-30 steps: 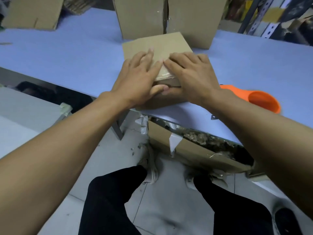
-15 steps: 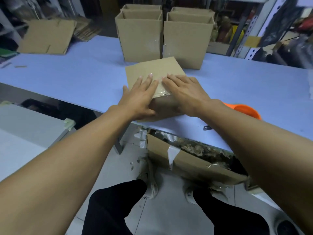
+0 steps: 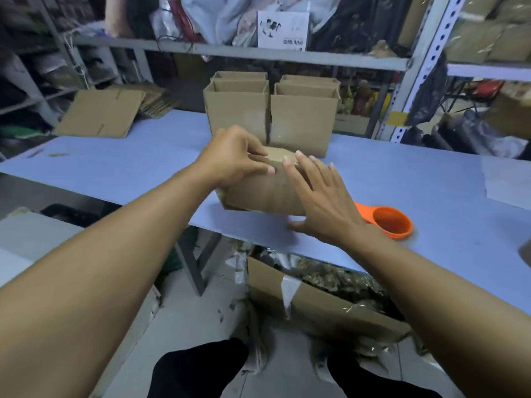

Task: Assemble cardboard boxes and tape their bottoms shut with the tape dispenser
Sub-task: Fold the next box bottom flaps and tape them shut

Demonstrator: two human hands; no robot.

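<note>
A small brown cardboard box (image 3: 258, 193) stands near the front edge of the blue table (image 3: 120, 168), its taped bottom facing up. My left hand (image 3: 234, 156) grips the box's upper left edge, fingers curled over the top and thumb on the near side. My right hand (image 3: 319, 202) lies against the box's near right face with straight, spread fingers and the thumb down on the table. The orange tape dispenser (image 3: 388, 221) sits on the table just right of my right wrist, partly hidden by it.
Several assembled open boxes (image 3: 301, 122) stand in two rows right behind the small box. A flattened cardboard sheet (image 3: 100, 113) lies at the table's back left. Metal shelving (image 3: 287, 57) runs behind. A box of scraps (image 3: 324, 308) sits on the floor under the table.
Both hands were flat on the taped top. Now the left hand has curled over the upper left edge, the right hand has slid down the near side, and the view has tilted up.
</note>
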